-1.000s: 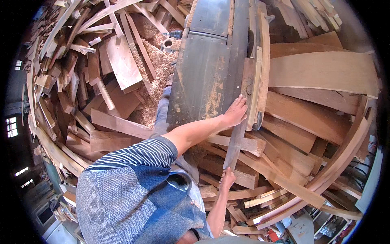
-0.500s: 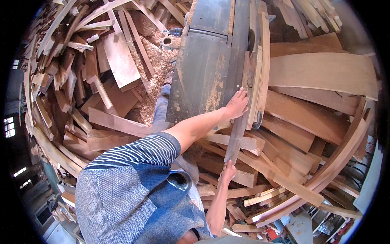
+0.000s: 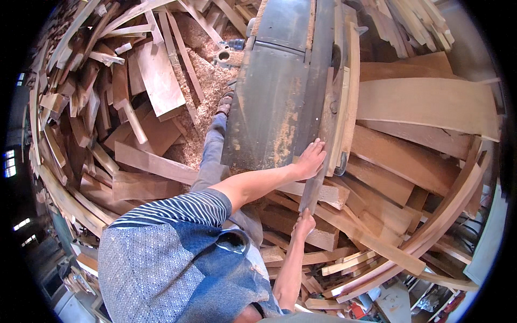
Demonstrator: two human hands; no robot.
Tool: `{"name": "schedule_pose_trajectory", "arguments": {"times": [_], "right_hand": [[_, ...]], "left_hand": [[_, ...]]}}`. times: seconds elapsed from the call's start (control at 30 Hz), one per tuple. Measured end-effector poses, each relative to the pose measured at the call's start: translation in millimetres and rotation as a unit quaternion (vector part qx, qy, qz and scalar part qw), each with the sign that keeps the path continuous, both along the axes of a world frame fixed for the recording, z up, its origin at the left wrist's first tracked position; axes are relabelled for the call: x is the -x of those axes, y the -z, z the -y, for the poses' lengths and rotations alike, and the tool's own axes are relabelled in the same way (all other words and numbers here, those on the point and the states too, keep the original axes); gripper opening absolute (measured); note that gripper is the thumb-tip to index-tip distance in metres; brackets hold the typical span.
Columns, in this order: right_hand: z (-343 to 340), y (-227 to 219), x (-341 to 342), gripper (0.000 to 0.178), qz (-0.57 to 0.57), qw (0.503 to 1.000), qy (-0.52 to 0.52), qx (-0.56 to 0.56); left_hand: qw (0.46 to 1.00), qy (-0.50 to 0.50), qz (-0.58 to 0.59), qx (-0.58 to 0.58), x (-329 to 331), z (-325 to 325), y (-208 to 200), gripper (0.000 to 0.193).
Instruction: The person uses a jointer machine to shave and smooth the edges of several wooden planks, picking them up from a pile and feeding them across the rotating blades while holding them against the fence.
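Note:
A long narrow wooden strip [image 3: 311, 195] lies along the fence side of a grey metal jointer table [image 3: 264, 113], its near end sticking out past the table's front edge. My left hand [image 3: 311, 160] rests on the strip near that edge, fingers stretched out and laid over the wood. Closer to me, my right hand [image 3: 304, 222] is closed around the strip's near end. Pale wooden fence boards [image 3: 347, 107] run just right of the strip. Sawdust streaks the metal surface.
Stacked planks [image 3: 409, 151] fill the right side, beside a long curved board [image 3: 452, 210]. Offcuts [image 3: 156, 81] pile up at the left over wood shavings [image 3: 207, 118]. A dark chuck-like fitting [image 3: 235, 44] juts from the machine's left side. My foot [image 3: 225, 103] stands beside the table.
My left hand has slid back along the strip, closer to my right hand. The right hand and strip have shifted slightly forward. The whole view has tilted a little.

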State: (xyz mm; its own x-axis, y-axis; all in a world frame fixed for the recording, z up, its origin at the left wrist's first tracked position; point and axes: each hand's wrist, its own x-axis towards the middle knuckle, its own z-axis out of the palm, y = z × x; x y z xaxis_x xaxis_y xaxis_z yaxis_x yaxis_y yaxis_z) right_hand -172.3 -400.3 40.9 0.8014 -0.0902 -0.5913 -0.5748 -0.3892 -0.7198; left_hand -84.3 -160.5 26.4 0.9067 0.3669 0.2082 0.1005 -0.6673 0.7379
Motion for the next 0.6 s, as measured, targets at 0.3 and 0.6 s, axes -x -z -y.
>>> {"name": "schedule_pose_trajectory", "arguments": {"times": [0.3, 0.6], "right_hand": [[-26.9, -12.2, -13.5, 0.039, -0.038, 0.998, 0.029, 0.031], [-40.5, -9.3, -23.5, 0.038, -0.042, 0.998, 0.028, 0.046]], "left_hand": [[1.000, 0.030, -0.008, 0.002, -9.2, -26.3, -5.4, 0.042], [1.000, 0.027, 0.001, 0.003, -18.5, -42.2, -9.3, 0.045]]}}
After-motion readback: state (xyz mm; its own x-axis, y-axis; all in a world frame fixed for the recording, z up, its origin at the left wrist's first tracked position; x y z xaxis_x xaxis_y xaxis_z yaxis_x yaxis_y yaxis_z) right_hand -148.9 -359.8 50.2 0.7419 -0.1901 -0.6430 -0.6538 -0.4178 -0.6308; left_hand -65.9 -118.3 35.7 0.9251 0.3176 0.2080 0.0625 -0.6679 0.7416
